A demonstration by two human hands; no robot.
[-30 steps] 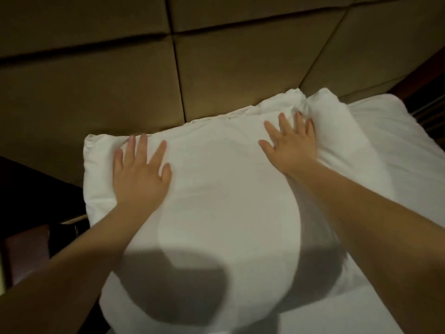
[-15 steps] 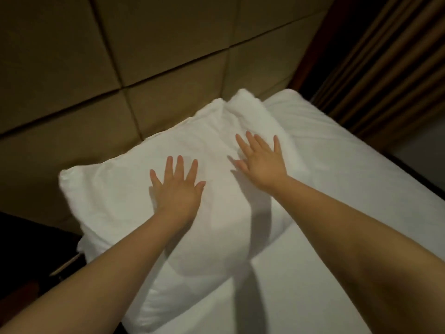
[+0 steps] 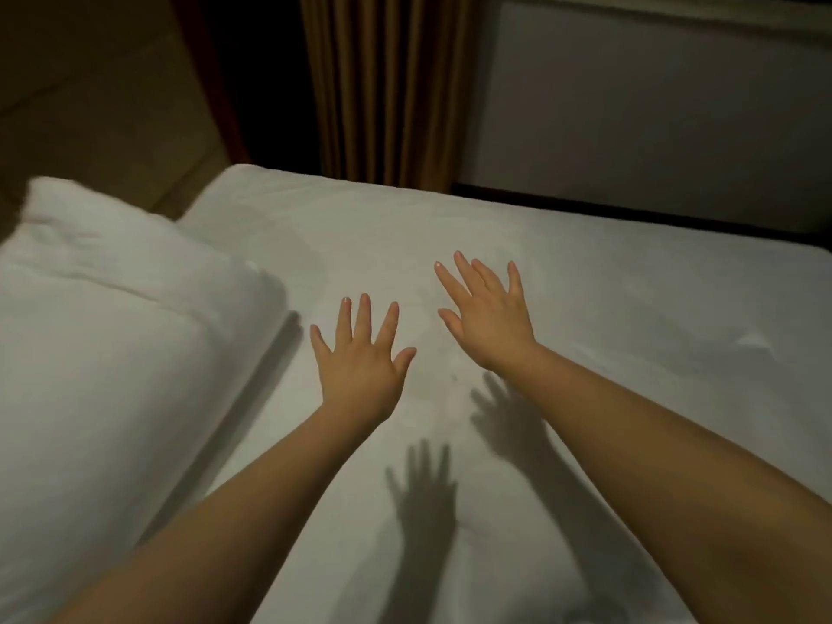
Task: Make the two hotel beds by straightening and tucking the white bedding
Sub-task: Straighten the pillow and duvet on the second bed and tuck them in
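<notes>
A white sheet (image 3: 608, 317) covers the bed and lies mostly smooth, with a small crease at the right. A plump white pillow (image 3: 103, 353) lies at the left, at the head of the bed. My left hand (image 3: 360, 358) hovers over the sheet just right of the pillow, fingers spread and straight. My right hand (image 3: 488, 317) is a little farther out, also spread flat, palm down. Both hands cast separate shadows on the sheet below them, so they are held above it and hold nothing.
A padded brown headboard wall (image 3: 103, 96) stands at the upper left. Brown curtains (image 3: 387, 83) hang behind the far edge of the bed. A pale wall panel (image 3: 653, 92) fills the upper right, with a dark gap beyond the mattress edge.
Both hands have lifted off the pillow and moved right over the bare sheet. The view has swung right, away from the headboard toward the curtains.
</notes>
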